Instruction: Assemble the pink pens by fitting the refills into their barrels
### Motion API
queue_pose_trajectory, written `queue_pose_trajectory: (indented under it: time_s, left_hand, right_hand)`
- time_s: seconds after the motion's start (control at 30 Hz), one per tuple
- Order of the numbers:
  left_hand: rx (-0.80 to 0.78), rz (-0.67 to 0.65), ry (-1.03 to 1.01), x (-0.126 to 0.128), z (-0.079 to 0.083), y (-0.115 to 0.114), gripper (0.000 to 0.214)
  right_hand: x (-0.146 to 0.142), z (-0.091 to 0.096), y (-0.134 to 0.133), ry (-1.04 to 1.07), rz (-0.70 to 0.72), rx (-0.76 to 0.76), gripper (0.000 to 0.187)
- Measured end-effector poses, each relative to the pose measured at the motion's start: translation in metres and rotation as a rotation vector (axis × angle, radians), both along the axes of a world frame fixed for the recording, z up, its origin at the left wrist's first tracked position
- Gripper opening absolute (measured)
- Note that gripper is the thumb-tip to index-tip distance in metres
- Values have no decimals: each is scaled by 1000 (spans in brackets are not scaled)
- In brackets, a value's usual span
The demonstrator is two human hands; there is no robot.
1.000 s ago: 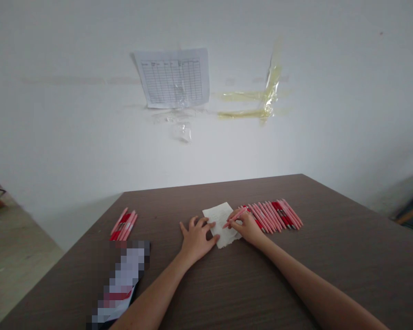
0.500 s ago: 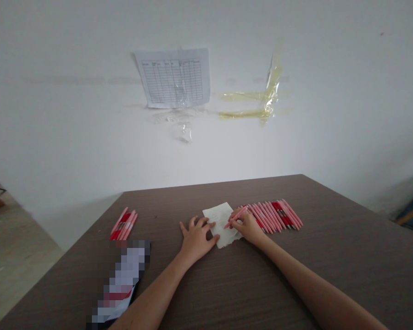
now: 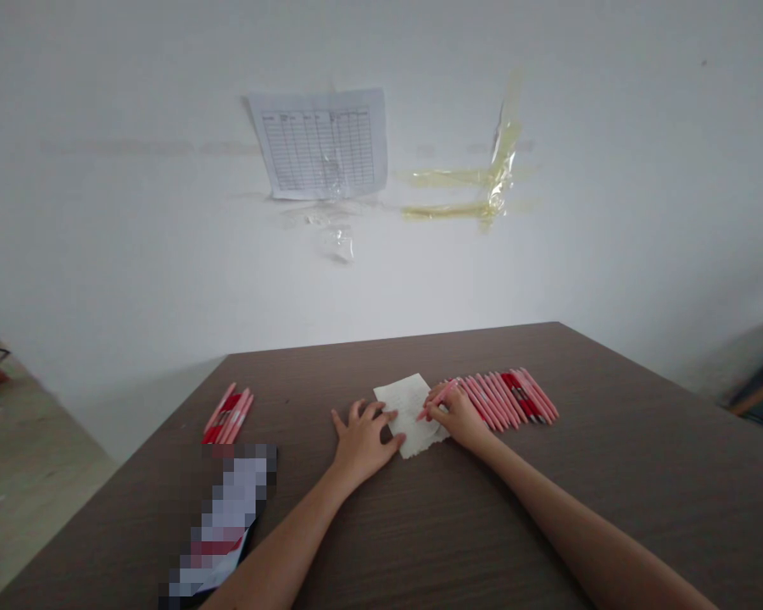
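My right hand [image 3: 463, 418] is closed around a pink pen [image 3: 441, 396], whose tip points down onto a small torn-edged sheet of paper [image 3: 410, 398]. Faint marks show on the paper, too small to read. My left hand [image 3: 364, 442] lies flat with fingers spread, its thumb and fingertips on the sheet's left edge. Just right of my right hand, a row of pink and red pens [image 3: 502, 402] lies side by side, partly hidden by that hand. A smaller group of pink and red pens [image 3: 229, 415] lies at the table's left.
A pixelated flat item [image 3: 229, 517] with a dark edge lies at the front left of the brown table [image 3: 610, 474], beside my left forearm. Behind stands a white wall with a printed sheet [image 3: 324, 144] and yellow tape [image 3: 499, 178].
The pen in my right hand has tilted slightly, its tip shifting a little over the paper. My left hand stays in place.
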State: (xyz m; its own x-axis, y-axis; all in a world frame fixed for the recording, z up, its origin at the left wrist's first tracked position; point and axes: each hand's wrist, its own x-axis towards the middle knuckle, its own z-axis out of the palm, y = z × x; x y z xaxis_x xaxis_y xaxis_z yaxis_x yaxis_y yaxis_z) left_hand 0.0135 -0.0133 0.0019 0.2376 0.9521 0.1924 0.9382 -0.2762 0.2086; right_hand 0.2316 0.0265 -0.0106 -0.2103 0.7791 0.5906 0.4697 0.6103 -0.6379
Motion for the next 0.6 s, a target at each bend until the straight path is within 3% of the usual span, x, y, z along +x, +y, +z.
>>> queue_pose_trajectory:
  time_s: [0.43, 0.6]
  left_hand:
    - [-22, 11, 5, 0, 2, -1, 46]
    - [-10, 10, -2, 0, 1, 0, 46]
  right_hand:
    - [2, -2, 2, 45, -25, -32, 23]
    - [0, 2, 0, 200, 14, -83, 25]
